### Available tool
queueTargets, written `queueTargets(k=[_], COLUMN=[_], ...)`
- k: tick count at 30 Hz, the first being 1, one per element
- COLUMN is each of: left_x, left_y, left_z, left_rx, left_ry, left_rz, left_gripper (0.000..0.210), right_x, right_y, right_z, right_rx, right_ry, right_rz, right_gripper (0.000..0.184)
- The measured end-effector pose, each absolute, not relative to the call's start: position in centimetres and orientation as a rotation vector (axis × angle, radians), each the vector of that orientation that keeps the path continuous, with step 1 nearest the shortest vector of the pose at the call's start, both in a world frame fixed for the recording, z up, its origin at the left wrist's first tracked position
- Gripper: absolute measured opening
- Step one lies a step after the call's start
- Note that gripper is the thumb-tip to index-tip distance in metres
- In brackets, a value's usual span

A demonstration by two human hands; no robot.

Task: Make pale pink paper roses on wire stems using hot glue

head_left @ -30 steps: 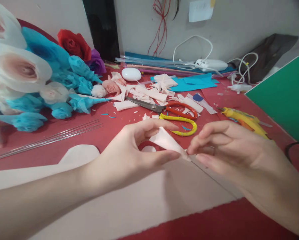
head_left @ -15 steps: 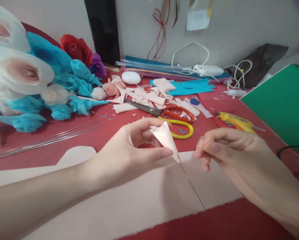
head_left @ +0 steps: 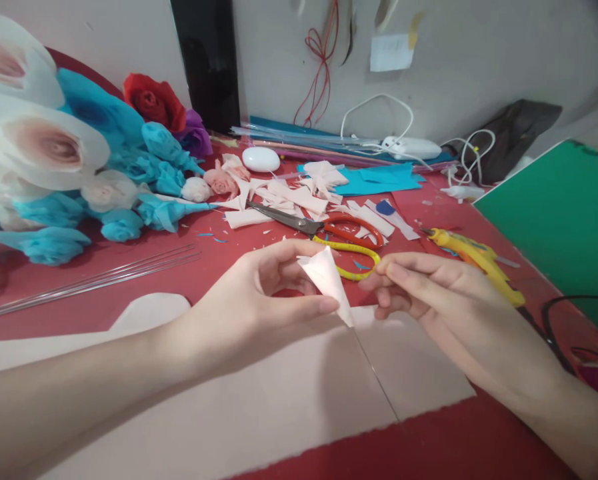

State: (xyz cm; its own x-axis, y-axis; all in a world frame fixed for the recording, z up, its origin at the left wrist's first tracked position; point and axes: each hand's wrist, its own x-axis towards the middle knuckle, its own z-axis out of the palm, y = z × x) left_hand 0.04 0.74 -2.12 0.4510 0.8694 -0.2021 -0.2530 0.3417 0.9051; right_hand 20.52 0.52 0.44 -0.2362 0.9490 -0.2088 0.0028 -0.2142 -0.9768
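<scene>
My left hand [head_left: 273, 287] pinches a pale pink crepe-paper bud [head_left: 329, 280], rolled to a cone, between thumb and fingers. The bud's wide end points up and its narrow tip down to the right. A thin wire stem [head_left: 376, 373] runs from that tip over a broad pale paper sheet [head_left: 219, 393]. Just right of the bud is my right hand [head_left: 419, 290], its thumb and forefinger pressed together; anything between them is too small to make out. Behind both hands lie scissors [head_left: 323, 230] with one red and one yellow handle loop.
Paper flowers [head_left: 53, 147] crowd the left side. Loose wires [head_left: 93, 280] lie before them. Pale paper scraps [head_left: 293, 193], blue paper [head_left: 379, 179] and a white rounded object [head_left: 261, 159] are farther back. A yellow tool [head_left: 473, 257] and a green board [head_left: 559, 220] are at right.
My right hand has moved left, closer to the bud, and its thumb and forefinger have come together. My left hand keeps its hold on the bud. The view has shifted slightly.
</scene>
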Motion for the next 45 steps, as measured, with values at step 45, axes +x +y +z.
queueTargets(k=[45], left_x=[-0.1], left_y=[0.7], left_z=[-1.6], left_rx=[0.944], left_ry=[0.836], left_rz=[0.833], left_gripper=[0.028], right_x=[20.7], right_y=[1.1], right_z=[0.9], right_rx=[-1.43], right_ry=[-1.734], right_rz=[0.906], right_gripper=[0.032])
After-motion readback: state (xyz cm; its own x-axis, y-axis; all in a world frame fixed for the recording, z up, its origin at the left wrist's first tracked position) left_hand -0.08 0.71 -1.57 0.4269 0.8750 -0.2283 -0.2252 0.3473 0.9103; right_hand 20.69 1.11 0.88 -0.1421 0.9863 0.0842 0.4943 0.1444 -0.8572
